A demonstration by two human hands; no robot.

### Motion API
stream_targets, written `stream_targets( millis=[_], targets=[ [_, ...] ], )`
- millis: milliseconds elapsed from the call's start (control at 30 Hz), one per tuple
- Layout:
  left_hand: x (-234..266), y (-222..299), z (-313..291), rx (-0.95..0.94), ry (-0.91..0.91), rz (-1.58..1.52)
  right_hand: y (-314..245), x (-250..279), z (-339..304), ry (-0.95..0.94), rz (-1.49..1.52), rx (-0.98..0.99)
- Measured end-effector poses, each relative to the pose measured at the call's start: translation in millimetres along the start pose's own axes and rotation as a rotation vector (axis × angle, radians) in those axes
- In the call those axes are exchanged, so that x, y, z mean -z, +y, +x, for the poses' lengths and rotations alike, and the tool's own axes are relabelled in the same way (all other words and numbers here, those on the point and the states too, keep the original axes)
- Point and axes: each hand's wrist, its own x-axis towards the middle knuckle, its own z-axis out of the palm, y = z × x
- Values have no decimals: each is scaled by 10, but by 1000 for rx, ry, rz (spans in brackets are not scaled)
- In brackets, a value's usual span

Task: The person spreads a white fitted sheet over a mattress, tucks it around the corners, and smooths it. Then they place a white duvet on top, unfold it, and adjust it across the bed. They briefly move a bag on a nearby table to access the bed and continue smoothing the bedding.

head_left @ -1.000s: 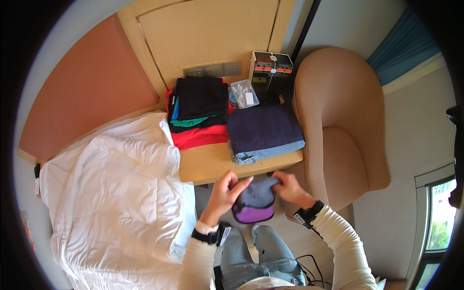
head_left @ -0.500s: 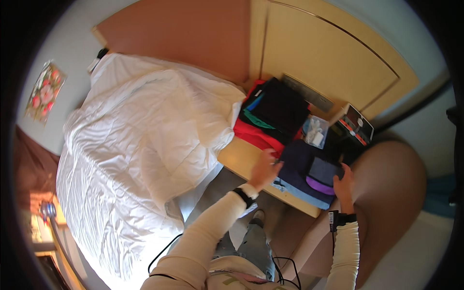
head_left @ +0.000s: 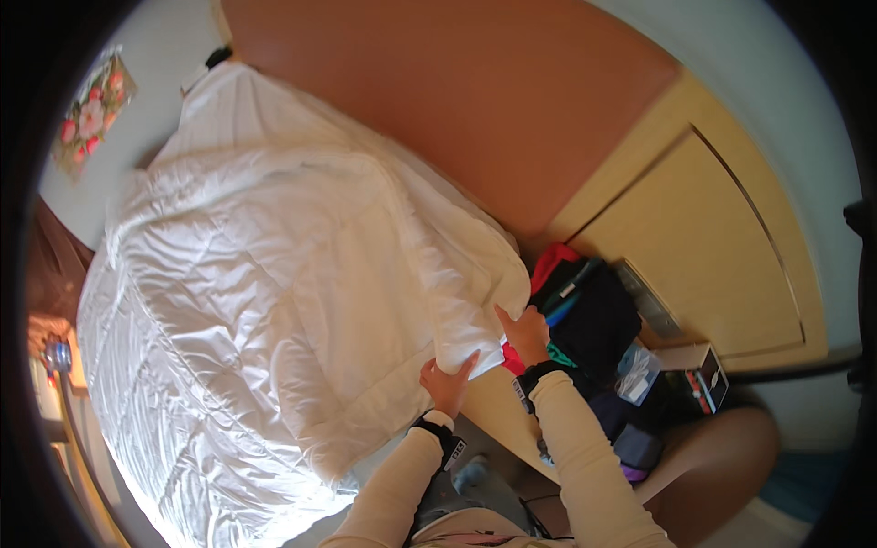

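Note:
A white duvet [head_left: 356,247] lies rumpled over the bed, its near right edge between my two hands. My left hand [head_left: 448,387] touches that edge, thumb and forefinger spread apart. Just right of the duvet's corner, my right hand [head_left: 528,338] has its thumb raised and apart from the fingers; its fingertips are partly hidden. Beyond my right hand, a stack of folded black clothes [head_left: 598,320] with red, green and blue pieces rests on the wooden ledge [head_left: 498,425]. My right forearm partly covers a dark folded pile [head_left: 638,447] with purple below.
A clear plastic box [head_left: 637,374] with white items stands beside the clothes, next to a black box [head_left: 705,379]. A brown rounded seat [head_left: 722,457] is at the lower right. Behind the bed rises a reddish-brown headboard panel [head_left: 438,100].
Both hands have left the folded clothes; the right has moved left to the duvet's corner, and the left is at the duvet's edge. The view has turned toward the bed.

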Motion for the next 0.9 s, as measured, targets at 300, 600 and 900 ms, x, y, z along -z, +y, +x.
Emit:
stream_targets(
  millis=[300,600,900],
  targets=[
    [1087,2041,937,-320,-50,-267,171,696,343,-41,974,-72],
    [-684,3664,93,-563,-429,13,418,2433,717,17,1253,136],
    [-1735,2866,-120,-596,-332,83,763,1759,1311,-5,833,283]
  ],
)
